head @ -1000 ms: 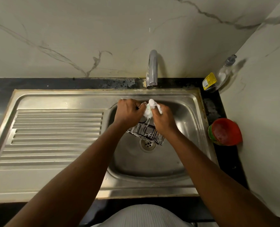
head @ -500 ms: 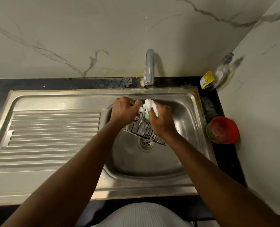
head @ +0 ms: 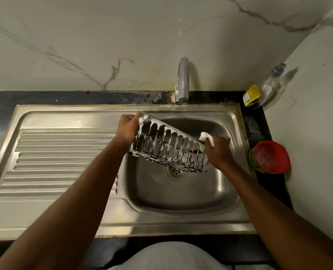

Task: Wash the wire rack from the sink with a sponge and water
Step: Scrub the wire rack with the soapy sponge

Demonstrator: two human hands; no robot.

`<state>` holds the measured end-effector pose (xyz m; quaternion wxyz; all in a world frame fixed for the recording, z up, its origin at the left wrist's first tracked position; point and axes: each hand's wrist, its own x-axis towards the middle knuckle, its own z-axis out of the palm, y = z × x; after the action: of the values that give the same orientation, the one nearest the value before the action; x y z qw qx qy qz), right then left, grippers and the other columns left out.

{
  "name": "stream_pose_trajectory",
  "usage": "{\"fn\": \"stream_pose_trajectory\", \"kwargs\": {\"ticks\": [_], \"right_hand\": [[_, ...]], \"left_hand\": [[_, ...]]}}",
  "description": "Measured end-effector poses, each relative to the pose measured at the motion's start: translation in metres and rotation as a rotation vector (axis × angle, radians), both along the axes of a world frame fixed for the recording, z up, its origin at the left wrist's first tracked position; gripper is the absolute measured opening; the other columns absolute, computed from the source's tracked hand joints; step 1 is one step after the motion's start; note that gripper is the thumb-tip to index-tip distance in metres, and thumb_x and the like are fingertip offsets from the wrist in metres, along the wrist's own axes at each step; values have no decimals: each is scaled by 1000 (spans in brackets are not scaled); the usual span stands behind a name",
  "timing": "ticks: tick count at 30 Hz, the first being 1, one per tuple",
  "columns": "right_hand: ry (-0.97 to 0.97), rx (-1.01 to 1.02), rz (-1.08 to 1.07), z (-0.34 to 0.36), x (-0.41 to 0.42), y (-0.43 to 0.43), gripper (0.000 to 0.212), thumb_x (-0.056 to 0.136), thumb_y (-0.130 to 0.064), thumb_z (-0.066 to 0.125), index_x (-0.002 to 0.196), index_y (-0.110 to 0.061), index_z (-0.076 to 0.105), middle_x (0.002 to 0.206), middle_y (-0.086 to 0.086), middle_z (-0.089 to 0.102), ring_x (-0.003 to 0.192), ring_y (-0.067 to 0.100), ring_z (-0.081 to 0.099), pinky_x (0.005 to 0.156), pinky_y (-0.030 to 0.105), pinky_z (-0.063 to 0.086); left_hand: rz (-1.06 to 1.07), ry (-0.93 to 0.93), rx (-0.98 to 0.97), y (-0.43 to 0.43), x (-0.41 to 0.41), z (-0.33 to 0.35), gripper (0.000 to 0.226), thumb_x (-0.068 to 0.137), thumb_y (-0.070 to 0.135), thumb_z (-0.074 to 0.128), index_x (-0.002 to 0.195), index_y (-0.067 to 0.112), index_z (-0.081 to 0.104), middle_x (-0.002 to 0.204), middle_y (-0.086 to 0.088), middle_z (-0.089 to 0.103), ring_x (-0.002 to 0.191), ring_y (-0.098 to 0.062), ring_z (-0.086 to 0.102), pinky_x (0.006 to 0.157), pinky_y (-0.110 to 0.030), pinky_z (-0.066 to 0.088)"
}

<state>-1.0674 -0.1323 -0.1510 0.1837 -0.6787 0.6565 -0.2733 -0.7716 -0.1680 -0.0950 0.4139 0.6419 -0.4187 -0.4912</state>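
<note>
I see left hand (head: 127, 129) gripping soapy rack (head: 169, 145) end over sink (head: 181, 191) | right hand (head: 218, 151) clutching foamy sponge (head: 205, 136) at rack's other end

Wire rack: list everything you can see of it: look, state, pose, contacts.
The wire rack is a long, narrow basket of thin dark metal wires set in parallel, streaked with white suds that run down its bars. It is held tilted above the sink basin, over the drain, with its left end higher. The left hand grips that raised end. The right hand holds a foamy green sponge against the top rim at the other end.
</note>
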Motion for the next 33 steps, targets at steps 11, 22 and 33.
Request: {"fn": "stream_pose_trajectory", "kwargs": {"ticks": [11,22,33], "right_hand": [[-47,36,199,63,93,-3,44,102,-37,42,88,-11,75,69,4,71,60,22,65,62,33,46],[-198,253,76,24,-1,-13,67,98,-63,41,67,-8,62,58,7,63,58,22,65,62,47,53],[-106,265,148,39,14,-13,56,104,-51,39,67,-14,58,60,1,59,60,16,58,62,34,42]], "left_hand": [[-98,-45,21,10,-15,-14,45,104,28,57,66,3,63,63,-16,55,57,-29,47,60,-40,38],[12,-7,49,1,18,-9,34,107,20,50,74,16,61,68,1,63,59,-11,58,63,-24,50],[-326,-13,25,-10,-1,13,43,98,47,42,104,13,66,114,-14,70,107,-28,65,93,-44,50]]}}
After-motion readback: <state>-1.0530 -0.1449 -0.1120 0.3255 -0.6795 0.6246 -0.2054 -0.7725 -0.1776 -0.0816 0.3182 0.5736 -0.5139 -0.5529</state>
